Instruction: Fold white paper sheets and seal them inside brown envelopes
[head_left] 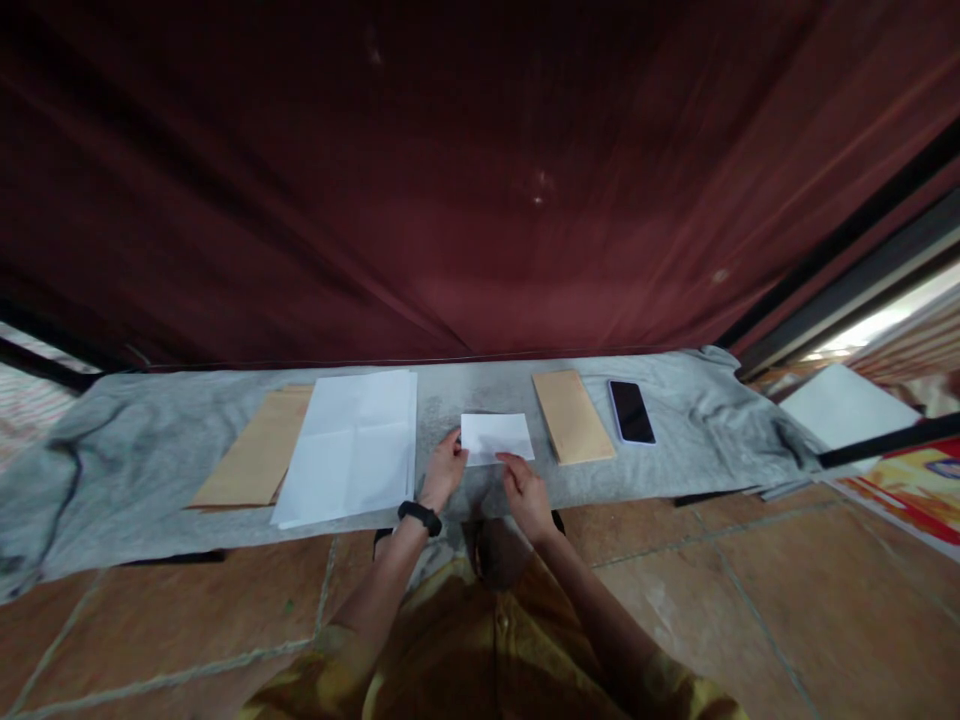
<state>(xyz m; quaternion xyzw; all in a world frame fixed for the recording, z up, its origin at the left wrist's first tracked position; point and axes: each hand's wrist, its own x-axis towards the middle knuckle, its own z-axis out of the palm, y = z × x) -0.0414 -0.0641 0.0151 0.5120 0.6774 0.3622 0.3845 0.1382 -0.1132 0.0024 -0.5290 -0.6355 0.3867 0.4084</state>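
my left hand (pixel 444 468) and right hand (pixel 525 487) touch the folded paper (pixel 496 437) with their fingertips; pinching or just pressing, i cannot tell.
it lies on the grey cloth (pixel 150 450) just beyond both hands, long side running left to right, my left hand at its left end, my right on the near edge.

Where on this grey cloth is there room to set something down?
Grey cloth is bare at its left end, beyond the tan envelopes under white sheets, and right of the black phone. Crowded middle: left hand and right hand touch the small white paper.
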